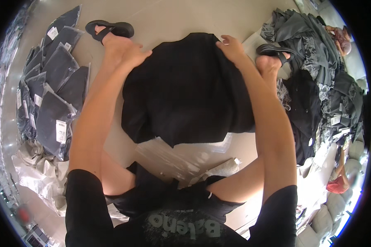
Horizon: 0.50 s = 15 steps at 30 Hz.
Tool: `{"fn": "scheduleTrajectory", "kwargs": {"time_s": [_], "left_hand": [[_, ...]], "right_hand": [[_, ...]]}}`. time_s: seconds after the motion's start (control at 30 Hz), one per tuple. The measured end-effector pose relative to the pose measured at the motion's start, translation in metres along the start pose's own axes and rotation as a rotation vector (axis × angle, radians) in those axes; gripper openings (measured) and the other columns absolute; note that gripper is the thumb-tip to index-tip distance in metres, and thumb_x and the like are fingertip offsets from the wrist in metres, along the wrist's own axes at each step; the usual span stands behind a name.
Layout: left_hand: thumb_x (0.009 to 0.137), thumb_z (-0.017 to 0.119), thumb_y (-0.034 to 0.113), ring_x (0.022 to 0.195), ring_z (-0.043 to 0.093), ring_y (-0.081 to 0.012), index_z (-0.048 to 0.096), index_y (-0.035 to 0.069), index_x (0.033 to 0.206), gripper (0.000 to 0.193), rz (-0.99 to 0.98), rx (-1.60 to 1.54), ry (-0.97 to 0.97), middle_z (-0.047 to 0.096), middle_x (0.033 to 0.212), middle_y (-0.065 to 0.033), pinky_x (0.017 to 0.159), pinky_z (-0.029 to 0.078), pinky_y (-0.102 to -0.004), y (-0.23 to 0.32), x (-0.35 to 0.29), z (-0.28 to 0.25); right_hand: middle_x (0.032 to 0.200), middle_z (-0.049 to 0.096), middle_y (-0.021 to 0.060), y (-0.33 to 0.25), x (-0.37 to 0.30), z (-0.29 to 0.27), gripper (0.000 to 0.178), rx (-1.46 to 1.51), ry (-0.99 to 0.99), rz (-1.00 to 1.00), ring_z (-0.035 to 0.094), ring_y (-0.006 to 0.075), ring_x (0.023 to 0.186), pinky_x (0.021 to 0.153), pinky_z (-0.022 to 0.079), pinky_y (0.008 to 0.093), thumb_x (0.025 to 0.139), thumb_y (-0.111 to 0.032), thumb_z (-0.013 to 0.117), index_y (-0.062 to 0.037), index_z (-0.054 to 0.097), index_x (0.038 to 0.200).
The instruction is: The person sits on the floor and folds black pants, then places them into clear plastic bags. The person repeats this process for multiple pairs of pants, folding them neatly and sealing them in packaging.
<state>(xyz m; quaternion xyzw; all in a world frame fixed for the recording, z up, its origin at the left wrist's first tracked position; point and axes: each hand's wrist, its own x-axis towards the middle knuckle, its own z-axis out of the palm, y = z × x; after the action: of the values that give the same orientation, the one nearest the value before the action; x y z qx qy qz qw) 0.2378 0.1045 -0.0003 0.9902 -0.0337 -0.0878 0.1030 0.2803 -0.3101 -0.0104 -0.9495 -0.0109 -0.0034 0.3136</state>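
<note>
A black garment [181, 88] lies spread on the floor between my legs, slightly creased, its lower edge uneven. My left hand [132, 54] is at its upper left edge, fingers apart, with the thumb tip by the cloth. At the upper right edge, my right hand [232, 48] has its thumb touching the cloth and its other fingers apart from the thumb. Neither hand visibly grips the fabric. Under the garment's near edge, a clear plastic bag [173, 158] lies partly covered.
Dark folded garments in clear bags [57, 119] are piled at left, above crumpled pale bags [45, 177]. Grey patterned garments [294, 31] and a black garment [305, 99] are heaped at right. Stuffed pale sacks [321, 220] line the far right, where other people [340, 179] sit.
</note>
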Motion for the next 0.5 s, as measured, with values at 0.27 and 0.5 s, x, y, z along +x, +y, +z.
{"fn": "scheduleTrajectory", "kwargs": {"time_s": [0.27,0.5], "left_hand": [[0.092,0.076,0.061,0.102,0.073,-0.0394,0.071,-0.008,0.112,0.072,-0.143,-0.351,-0.055,0.076,0.105,-0.0252,0.088,0.055,-0.05,-0.038,0.026,0.075],[0.095,0.078,0.052,0.073,0.059,-0.0237,0.069,-0.004,0.093,0.057,0.211,-0.393,0.009,0.058,0.071,-0.0108,0.068,0.044,-0.0436,0.003,-0.045,-0.034]], "right_hand": [[0.154,0.058,0.0163,-0.037,0.053,0.073,0.076,-0.229,-0.137,0.053,0.054,0.0334,0.144,0.121,0.04,0.0557,0.099,-0.038,0.075,-0.0167,0.042,0.163],[0.103,0.075,0.0093,-0.015,0.036,-0.004,0.038,0.005,-0.388,-0.101,0.07,0.0257,0.098,0.085,0.055,0.0408,0.09,-0.028,0.084,-0.001,0.075,0.115]]}}
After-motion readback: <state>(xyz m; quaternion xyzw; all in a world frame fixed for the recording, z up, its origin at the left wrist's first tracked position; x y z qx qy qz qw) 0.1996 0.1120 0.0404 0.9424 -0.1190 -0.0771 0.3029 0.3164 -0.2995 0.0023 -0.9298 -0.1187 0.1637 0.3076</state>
